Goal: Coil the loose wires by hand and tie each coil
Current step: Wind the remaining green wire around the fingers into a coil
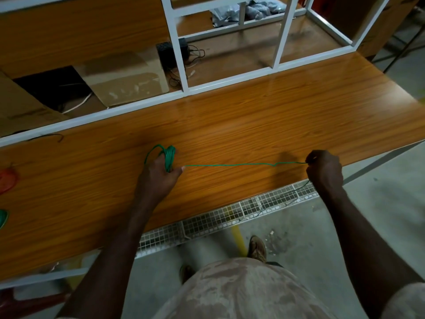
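1. a red coil (pixel 7 180) and another green coil (pixel 3 218) lie at the wooden table's (pixel 230 125) left edge; a white frame (pixel 184 88) stands behind.
2. the left hand (pixel 158 178) grips the green wire coil (pixel 169 157) over the table.
3. the right hand (pixel 324 171), well apart, pinches the wire's loose strand (pixel 230 165), stretched between both hands.

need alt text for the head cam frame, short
A person's left hand grips a small coil of thin green wire over a wood-grain workbench top, while the right hand pinches the same wire, stretched between the hands. Two finished coils, one red and one green, lie at the bench's left edge.
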